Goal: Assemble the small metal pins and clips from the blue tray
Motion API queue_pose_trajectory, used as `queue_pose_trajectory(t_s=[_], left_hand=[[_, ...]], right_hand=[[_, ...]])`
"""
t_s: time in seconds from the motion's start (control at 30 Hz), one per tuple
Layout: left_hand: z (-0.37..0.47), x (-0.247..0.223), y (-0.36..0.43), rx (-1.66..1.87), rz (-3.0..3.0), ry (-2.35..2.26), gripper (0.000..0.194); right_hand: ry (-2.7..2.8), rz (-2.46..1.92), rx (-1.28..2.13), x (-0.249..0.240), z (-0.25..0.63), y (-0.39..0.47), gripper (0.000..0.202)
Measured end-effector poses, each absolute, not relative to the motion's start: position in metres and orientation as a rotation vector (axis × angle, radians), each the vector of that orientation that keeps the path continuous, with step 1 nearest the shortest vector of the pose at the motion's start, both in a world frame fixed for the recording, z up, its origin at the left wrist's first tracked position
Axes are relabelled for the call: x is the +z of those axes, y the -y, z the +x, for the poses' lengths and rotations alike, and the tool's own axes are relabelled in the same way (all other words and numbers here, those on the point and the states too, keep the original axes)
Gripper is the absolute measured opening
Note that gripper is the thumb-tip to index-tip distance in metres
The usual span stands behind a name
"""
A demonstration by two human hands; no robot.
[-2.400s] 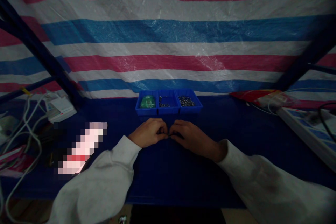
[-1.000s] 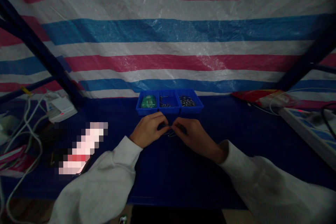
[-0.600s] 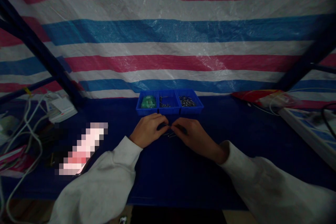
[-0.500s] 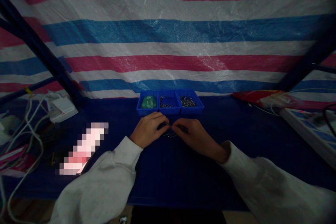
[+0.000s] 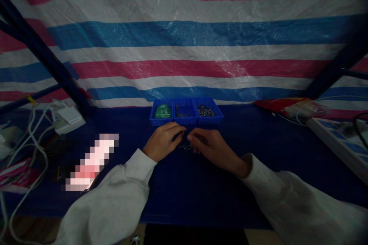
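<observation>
My left hand [image 5: 166,141] is just in front of the blue bins, thumb and index finger closed together; what they pinch, if anything, is too small to make out. Facing it across a narrow gap, my right hand [image 5: 212,146] has its fingers curled and thumb pressed in, and their contents are hidden. Thin metal pieces [image 5: 187,147] lie on the blue tabletop [image 5: 198,195] by the right fingertips. Behind the hands stand three joined blue bins [image 5: 186,121]: a green bundle [image 5: 163,111] at left, a few metal pins [image 5: 180,115] in the middle, many small metal parts [image 5: 205,111] at right.
At left lie a lit phone-like device [image 5: 92,162], blurred out, white cables [image 5: 31,134] and a white box [image 5: 69,119]. A red packet [image 5: 283,104] and a white-edged panel [image 5: 339,145] are at right. Striped sheeting [image 5: 184,34] hangs behind, between blue frame posts.
My fingertips have parted slightly from where they met. The right fingers have curled in and drawn a little to the right; the left hand is nearly still.
</observation>
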State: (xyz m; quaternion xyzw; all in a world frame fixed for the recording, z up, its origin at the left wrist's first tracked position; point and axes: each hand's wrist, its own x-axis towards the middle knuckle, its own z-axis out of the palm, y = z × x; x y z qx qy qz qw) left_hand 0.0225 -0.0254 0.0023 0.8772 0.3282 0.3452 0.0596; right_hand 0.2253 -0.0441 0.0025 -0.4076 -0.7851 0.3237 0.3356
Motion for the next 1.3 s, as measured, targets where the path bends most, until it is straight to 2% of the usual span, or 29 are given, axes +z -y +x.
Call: queue_pose_trajectory(t_s=[0.17, 0.43, 0.67, 0.87, 1.07, 1.3], left_hand=[[0.0254, 0.0054, 0.0283, 1.072, 2.521, -1.008, 0.016], [0.0281, 0.0069, 0.0315, 0.971, 2.315, -0.971, 0.014], [0.0253, 0.0056, 0.0280, 1.160, 2.546, -0.970, 0.011], [0.0232, 0.0010, 0.0268, 0.989, 2.669, -0.956, 0.012], [0.0237, -0.0001, 0.0266, 0.983, 2.641, -1.012, 0.008], [0.0279, 0.0017, 0.0278, 1.158, 2.327, -1.009, 0.024]], right_hand=[[1.974, -1.101, 0.740, 0.0005, 0.2256, 0.0398, 0.013], [2.059, -1.095, 0.737, -0.0038, 0.2260, 0.0389, 0.012], [2.028, -1.101, 0.815, -0.0027, 0.2252, 0.0417, 0.014], [2.049, -1.108, 0.750, -0.0011, 0.2252, 0.0430, 0.017], [2.025, -1.102, 0.555, 0.0039, 0.2225, 0.0434, 0.013], [2.028, -1.057, 0.640, -0.0026, 0.2235, 0.0418, 0.018]])
